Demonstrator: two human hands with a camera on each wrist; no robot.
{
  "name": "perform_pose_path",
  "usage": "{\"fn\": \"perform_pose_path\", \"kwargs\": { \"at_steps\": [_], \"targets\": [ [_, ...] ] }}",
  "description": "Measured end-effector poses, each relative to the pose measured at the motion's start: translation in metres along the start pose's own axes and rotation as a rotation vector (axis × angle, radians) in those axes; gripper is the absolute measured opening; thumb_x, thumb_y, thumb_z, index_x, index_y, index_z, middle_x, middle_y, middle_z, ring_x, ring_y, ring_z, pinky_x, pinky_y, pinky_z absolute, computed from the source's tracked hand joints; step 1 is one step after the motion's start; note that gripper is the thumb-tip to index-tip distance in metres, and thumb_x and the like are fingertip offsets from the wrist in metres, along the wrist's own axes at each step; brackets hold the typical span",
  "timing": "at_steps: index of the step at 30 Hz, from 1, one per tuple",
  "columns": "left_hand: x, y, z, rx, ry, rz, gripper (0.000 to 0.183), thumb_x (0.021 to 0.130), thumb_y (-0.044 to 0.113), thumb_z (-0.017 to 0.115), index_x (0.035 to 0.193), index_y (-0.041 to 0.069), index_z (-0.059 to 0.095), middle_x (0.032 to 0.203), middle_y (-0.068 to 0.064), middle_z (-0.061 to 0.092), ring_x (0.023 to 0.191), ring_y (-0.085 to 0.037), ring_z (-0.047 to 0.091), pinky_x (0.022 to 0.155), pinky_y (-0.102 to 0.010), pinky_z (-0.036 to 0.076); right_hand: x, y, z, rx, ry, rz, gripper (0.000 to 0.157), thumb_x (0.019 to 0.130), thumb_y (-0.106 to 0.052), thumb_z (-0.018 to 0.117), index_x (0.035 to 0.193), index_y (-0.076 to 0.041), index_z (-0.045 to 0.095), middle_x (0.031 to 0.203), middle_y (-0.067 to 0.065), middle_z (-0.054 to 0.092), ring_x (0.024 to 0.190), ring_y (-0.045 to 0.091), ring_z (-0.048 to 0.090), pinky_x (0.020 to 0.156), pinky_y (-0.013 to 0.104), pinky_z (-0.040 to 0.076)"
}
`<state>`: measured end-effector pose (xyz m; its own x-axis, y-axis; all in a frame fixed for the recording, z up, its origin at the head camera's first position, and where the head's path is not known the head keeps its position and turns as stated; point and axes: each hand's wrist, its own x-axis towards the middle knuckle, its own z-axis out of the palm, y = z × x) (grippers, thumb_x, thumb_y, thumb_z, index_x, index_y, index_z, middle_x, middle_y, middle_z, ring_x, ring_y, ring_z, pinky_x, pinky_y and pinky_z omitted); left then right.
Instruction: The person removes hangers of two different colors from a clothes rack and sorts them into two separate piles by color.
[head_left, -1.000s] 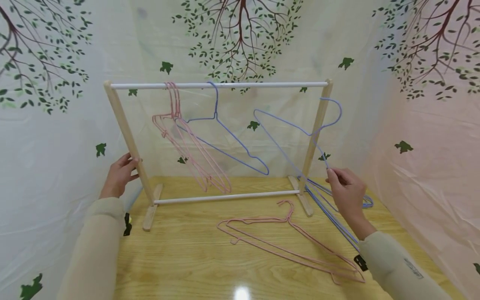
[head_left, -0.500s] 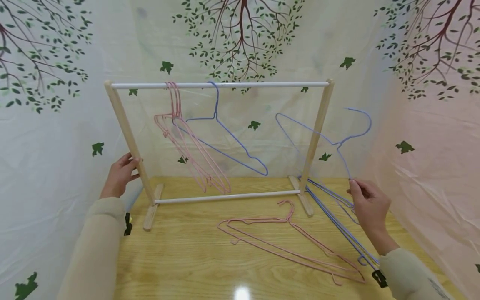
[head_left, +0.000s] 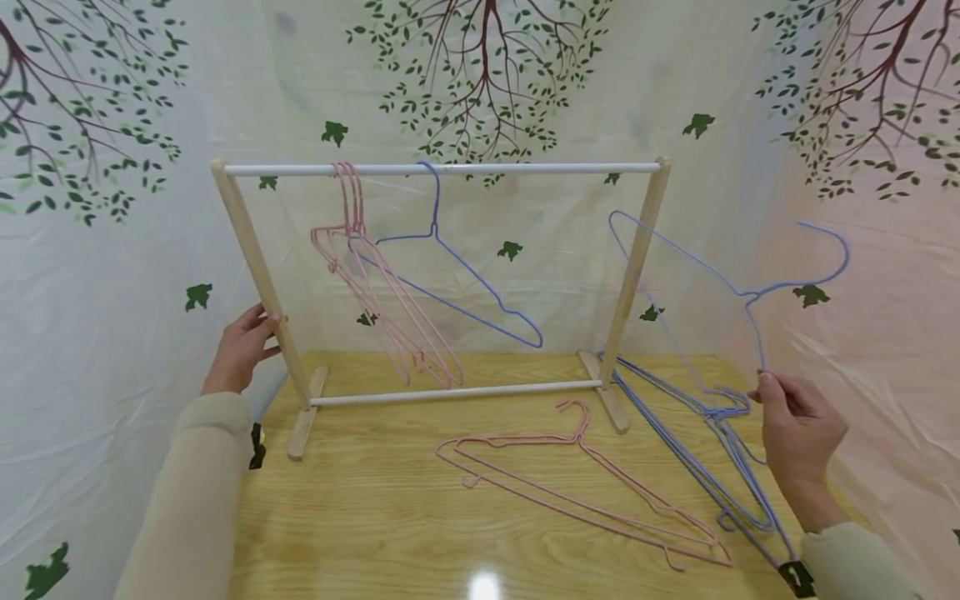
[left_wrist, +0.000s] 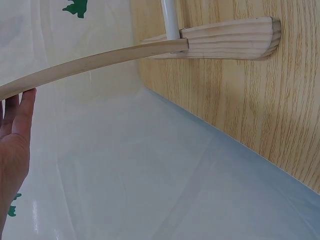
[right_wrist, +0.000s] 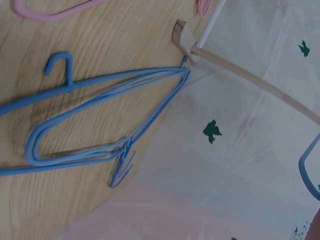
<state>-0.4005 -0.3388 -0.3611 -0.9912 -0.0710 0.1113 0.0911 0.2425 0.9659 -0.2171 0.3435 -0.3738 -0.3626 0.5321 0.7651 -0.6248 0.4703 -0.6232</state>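
Observation:
In the head view my right hand [head_left: 806, 429] pinches a blue clothes hanger [head_left: 701, 262] by its side wire, between thumb and fingers. It is held up in the air right of the rack, its hook pointing right. My left hand [head_left: 238, 350] holds the left wooden post [head_left: 251, 250] of a small clothes rack, thumb in front and fingers behind; the left wrist view shows fingertips [left_wrist: 31, 95] against this post. Several pink hangers [head_left: 352, 208] and one blue hanger [head_left: 435, 200] hang from the rack's white top rail [head_left: 510, 169]. The right wrist view barely catches the right hand [right_wrist: 314, 230].
Pink hangers [head_left: 577, 442] lie on the wooden table [head_left: 337, 517] before the rack. Several blue hangers [head_left: 675, 454] lie stacked at the table's right, below my right hand. The rack's feet [head_left: 303, 429] stand on the table. A leaf-printed curtain [head_left: 570, 292] closes off the back and sides.
My right hand has moved right and slightly down, carrying the blue hanger away from the rack's right post to beyond it. The left hand stays on the left post.

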Motion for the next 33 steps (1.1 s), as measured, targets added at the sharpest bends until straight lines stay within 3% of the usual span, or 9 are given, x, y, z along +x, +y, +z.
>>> {"fn": "perform_pose_path", "kwargs": {
  "at_steps": [9, 18, 22, 25, 33],
  "targets": [
    [-0.001, 0.002, 0.001, 0.003, -0.001, -0.010, 0.066, 0.105, 0.043, 0.043, 0.160, 0.016, 0.020, 0.146, -0.020, 0.038, 0.139, -0.039, 0.035, 0.108, -0.056, 0.037, 0.011, 0.007, -0.019, -0.001, 0.183, 0.050, 0.012, 0.087, 0.006, 0.066, 0.083, 0.016, 0.072, 0.066, -0.007, 0.067, 0.058, 0.003, 0.064, 0.059, 0.013, 0.052],
    [-0.001, 0.003, 0.001, 0.008, -0.003, -0.005, 0.064, 0.105, 0.043, 0.043, 0.160, 0.017, 0.020, 0.142, -0.016, 0.042, 0.138, -0.038, 0.035, 0.108, -0.055, 0.038, 0.006, 0.015, -0.034, -0.108, 0.208, 0.175, 0.015, 0.088, 0.000, 0.068, 0.087, 0.014, 0.074, 0.065, -0.010, 0.066, 0.057, 0.000, 0.063, 0.058, 0.011, 0.051],
    [-0.003, 0.003, 0.001, 0.010, 0.002, -0.004, 0.063, 0.106, 0.042, 0.043, 0.160, 0.017, 0.021, 0.143, -0.017, 0.042, 0.138, -0.038, 0.036, 0.108, -0.055, 0.038, 0.003, 0.021, -0.038, -0.184, 0.185, 0.169, 0.018, 0.089, -0.002, 0.068, 0.087, 0.015, 0.073, 0.064, -0.016, 0.065, 0.056, -0.003, 0.062, 0.056, 0.009, 0.049],
    [-0.004, 0.004, 0.002, 0.009, 0.004, -0.010, 0.063, 0.106, 0.041, 0.043, 0.160, 0.017, 0.021, 0.143, -0.016, 0.043, 0.138, -0.037, 0.036, 0.108, -0.054, 0.038, -0.002, 0.027, -0.041, -0.253, 0.137, 0.177, 0.015, 0.089, -0.005, 0.069, 0.087, 0.009, 0.076, 0.064, -0.021, 0.063, 0.056, -0.007, 0.060, 0.055, 0.007, 0.047],
    [-0.005, 0.005, 0.001, -0.006, -0.015, -0.009, 0.064, 0.106, 0.040, 0.042, 0.160, 0.016, 0.018, 0.143, -0.017, 0.042, 0.138, -0.038, 0.035, 0.108, -0.055, 0.038, -0.021, 0.045, -0.046, -0.367, -0.029, 0.320, 0.012, 0.089, -0.011, 0.072, 0.085, -0.002, 0.079, 0.064, -0.025, 0.062, 0.055, -0.010, 0.059, 0.052, 0.005, 0.045]
  ]
}}
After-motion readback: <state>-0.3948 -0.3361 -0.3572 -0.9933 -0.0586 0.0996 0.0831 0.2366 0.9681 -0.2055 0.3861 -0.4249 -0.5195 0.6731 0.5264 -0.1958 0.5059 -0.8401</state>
